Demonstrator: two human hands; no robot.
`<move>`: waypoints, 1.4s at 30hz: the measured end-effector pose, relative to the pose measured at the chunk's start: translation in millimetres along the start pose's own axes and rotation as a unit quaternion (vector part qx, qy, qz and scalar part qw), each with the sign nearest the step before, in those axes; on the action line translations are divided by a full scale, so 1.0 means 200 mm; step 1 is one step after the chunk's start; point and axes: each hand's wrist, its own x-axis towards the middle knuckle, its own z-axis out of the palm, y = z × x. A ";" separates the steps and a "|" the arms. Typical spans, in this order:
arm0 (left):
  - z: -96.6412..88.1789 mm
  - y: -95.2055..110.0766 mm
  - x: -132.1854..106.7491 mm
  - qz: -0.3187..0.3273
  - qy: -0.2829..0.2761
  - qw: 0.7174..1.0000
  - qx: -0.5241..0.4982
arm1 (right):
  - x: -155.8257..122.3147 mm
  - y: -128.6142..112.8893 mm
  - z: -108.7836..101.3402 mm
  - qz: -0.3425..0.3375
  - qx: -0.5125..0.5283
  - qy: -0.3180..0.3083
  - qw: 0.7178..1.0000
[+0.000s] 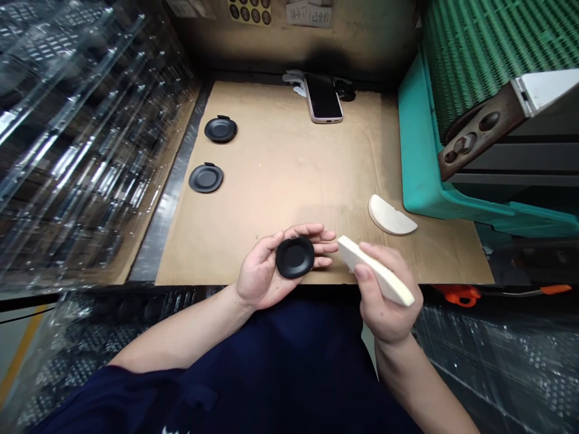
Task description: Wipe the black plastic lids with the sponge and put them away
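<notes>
The left hand lies palm up with its fingers curled lightly, cradling a shallow black disc against the palm, with the thumb along the disc's near side. Just to its right, the right hand is closed around a long, curved cream foam block, its fingers wrapped over the block's face. The block's near end sits just beside the left fingertips, and the two hands are close but not touching. Both hands are above the near edge of a cardboard sheet laid over the bench. A half-round cream foam piece lies on the sheet near the right hand. Farther left on the cardboard, two more black discs lie well apart from the hands, each with a small tab on its rim. At the far edge are a smartphone lying face up and a white glove beside it. A teal plastic crate stands to the right, and stacked clear plastic trays rise along the left.
</notes>
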 end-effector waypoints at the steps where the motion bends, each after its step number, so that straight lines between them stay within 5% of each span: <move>1: 0.00 0.00 0.00 0.001 0.000 1.000 0.001 | 0.01 0.02 0.00 0.027 -0.005 0.011 1.000; 5: 0.00 0.00 0.00 0.001 -0.006 1.000 0.009 | 0.04 0.07 0.03 0.107 -0.011 -0.007 0.994; 16: -0.01 -0.01 -0.02 0.005 -0.001 1.000 0.026 | 0.06 0.06 0.03 0.058 -0.047 -0.055 0.996; 23: -0.02 -0.03 -0.06 0.035 -0.018 0.989 0.145 | 0.06 0.07 0.03 0.044 -0.050 -0.069 0.995; 27: 0.00 -0.03 -0.09 0.078 -0.025 0.947 0.309 | 0.06 0.07 0.03 0.037 -0.048 -0.073 0.995; 32: -0.01 -0.01 -0.11 0.213 -0.018 0.803 0.556 | 0.06 0.07 0.03 0.023 -0.046 -0.076 0.996; 35: -0.01 0.01 -0.10 0.270 -0.033 0.753 0.599 | 0.05 0.07 0.03 0.021 -0.045 -0.077 0.996; 37: -0.02 0.01 -0.10 0.285 -0.037 0.750 0.595 | 0.05 0.08 0.03 0.023 -0.044 -0.079 0.996; 42: -0.01 -0.01 -0.11 0.286 0.011 0.801 0.526 | 0.04 0.08 0.03 0.021 -0.042 -0.078 0.996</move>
